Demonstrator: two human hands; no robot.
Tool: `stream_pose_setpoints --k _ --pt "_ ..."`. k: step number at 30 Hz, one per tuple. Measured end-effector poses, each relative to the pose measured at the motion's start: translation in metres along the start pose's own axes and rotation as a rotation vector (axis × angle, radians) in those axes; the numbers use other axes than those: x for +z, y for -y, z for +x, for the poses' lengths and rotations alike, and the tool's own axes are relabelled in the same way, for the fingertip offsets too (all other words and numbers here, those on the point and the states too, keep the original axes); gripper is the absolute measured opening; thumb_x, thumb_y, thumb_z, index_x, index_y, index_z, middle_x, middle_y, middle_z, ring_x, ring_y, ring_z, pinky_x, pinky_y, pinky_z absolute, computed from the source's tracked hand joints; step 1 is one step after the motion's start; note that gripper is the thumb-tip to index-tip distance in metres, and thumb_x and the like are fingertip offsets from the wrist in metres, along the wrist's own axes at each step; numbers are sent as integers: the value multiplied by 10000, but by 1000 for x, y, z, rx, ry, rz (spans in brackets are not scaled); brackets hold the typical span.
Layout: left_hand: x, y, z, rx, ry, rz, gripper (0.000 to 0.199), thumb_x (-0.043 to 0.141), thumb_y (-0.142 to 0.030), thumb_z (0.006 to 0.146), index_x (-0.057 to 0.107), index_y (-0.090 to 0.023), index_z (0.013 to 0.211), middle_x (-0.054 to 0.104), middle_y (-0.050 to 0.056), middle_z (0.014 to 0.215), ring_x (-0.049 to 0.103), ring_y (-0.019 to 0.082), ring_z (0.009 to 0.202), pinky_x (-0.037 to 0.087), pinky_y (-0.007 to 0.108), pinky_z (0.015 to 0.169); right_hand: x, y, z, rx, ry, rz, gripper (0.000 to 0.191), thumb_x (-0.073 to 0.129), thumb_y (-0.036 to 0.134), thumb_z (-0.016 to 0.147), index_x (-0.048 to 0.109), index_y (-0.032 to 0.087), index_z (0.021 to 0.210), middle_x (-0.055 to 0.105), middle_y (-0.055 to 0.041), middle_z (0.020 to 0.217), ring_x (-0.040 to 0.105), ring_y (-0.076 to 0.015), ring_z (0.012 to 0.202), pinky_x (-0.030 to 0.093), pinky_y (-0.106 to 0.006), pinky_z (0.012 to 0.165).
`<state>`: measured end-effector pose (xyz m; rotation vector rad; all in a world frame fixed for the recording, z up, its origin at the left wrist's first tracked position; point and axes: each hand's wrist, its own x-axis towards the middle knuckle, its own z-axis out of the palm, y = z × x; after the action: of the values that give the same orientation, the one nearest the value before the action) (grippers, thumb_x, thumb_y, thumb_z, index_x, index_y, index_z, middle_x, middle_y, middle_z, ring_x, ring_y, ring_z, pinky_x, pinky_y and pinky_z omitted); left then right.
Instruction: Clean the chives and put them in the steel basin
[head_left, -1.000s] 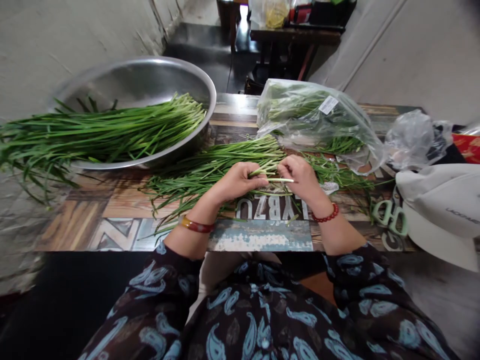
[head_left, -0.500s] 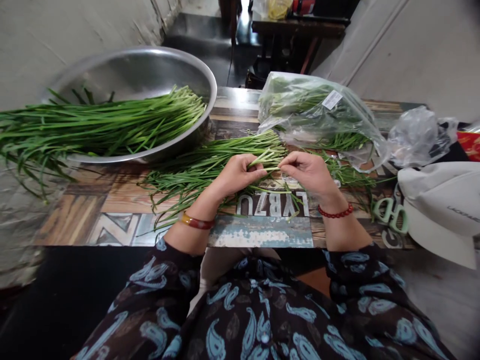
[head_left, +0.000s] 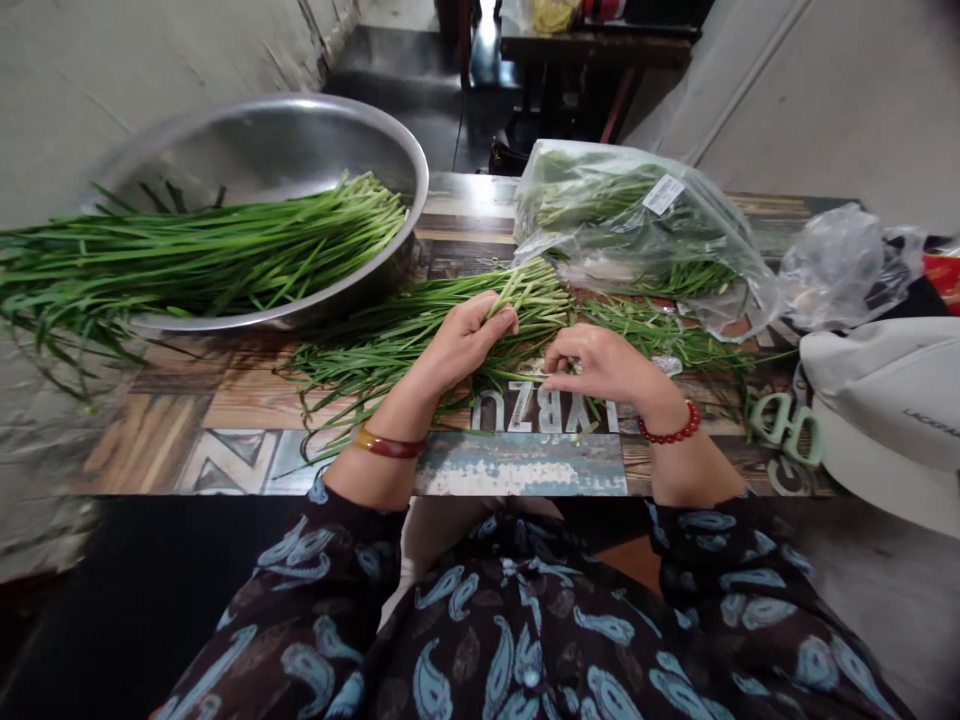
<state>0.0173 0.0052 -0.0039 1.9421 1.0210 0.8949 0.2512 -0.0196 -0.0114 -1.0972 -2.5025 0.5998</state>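
In my left hand a few garlic chives are gripped between thumb and fingers, their pale stem ends pointing up and right. Beneath that hand lies a loose pile of garlic chives on the patterned table. My right hand hovers low over the table just right of the pile, fingers curled and thumb apart from them. Close to its thumb tip is the end of a single stem; contact is not clear. Thin trimmings are scattered behind the right hand.
A large steel basin at the left holds a thick bunch of chives hanging over its rim. A clear plastic bag of chives lies at the back right. Crumpled plastic, green-handled scissors and a white cap are farther right.
My hands have moved apart. The left has risen slightly with its chives, now angled more upward; the right has let go of the stem ends and dropped lower toward the table.
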Motion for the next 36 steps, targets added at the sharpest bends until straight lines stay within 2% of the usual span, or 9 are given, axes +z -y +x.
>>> stream_pose_setpoints --k 5,10,13,17,21,23,31,33,36 --pt "3 0 -1 -38 5 -96 376 458 -451 961 583 -157 764 545 14 747 479 137 739 396 251 722 0 0 1 -88 14 -42 157 637 299 918 689 202 807 691 -56 842 609 -196 811 430 -343 817" --pt "9 -6 -2 -132 107 -217 361 509 -459 930 563 -155 742 485 -23 642 420 101 598 349 225 584 0 1 5 -73 -173 153 182 544 257 962 695 200 879 723 -44 862 640 -178 802 464 -311 786" --pt "12 -7 -2 -138 165 -227 308 627 -426 841 592 -140 732 512 -21 676 428 100 638 348 225 610 5 2 7 -61 -272 155 232 532 299 969 675 200 816 692 -38 787 624 -172 765 459 -301 743" --pt "12 -5 -2 -171 225 -245 280 693 -382 759 589 -132 687 504 -28 649 426 97 631 338 231 618 11 0 8 26 -347 164 335 487 363 983 642 200 735 665 -33 716 612 -168 713 458 -297 704" --pt "11 -4 -2 -205 192 -210 259 660 -366 771 600 -129 686 502 -31 627 416 93 615 318 226 605 7 -4 7 166 -507 239 325 481 392 988 686 207 816 709 -26 760 647 -168 721 485 -296 704" --pt "11 -5 -2 -217 177 -196 259 650 -368 771 603 -128 684 509 -30 631 416 92 617 319 224 604 3 -4 6 173 -565 261 311 491 395 985 699 215 840 719 -29 798 659 -170 749 495 -300 715" --pt "12 -7 -3 -231 124 -208 257 636 -367 757 582 -135 662 483 -38 625 391 83 606 300 226 596 1 2 9 -23 -469 160 104 709 315 847 701 224 799 710 -39 817 643 -207 814 495 -373 806" --pt "12 -8 -3 -234 128 -212 254 638 -366 753 585 -132 668 485 -37 624 396 82 606 304 225 601 4 2 10 5 -496 244 121 688 297 860 696 223 764 700 -34 789 636 -195 788 491 -360 779" --pt "12 -10 -3 -247 129 -228 261 637 -373 756 585 -130 675 484 -36 622 390 80 599 300 225 594 10 1 11 142 -545 414 151 694 318 844 685 215 734 682 -21 771 608 -166 738 473 -321 706"
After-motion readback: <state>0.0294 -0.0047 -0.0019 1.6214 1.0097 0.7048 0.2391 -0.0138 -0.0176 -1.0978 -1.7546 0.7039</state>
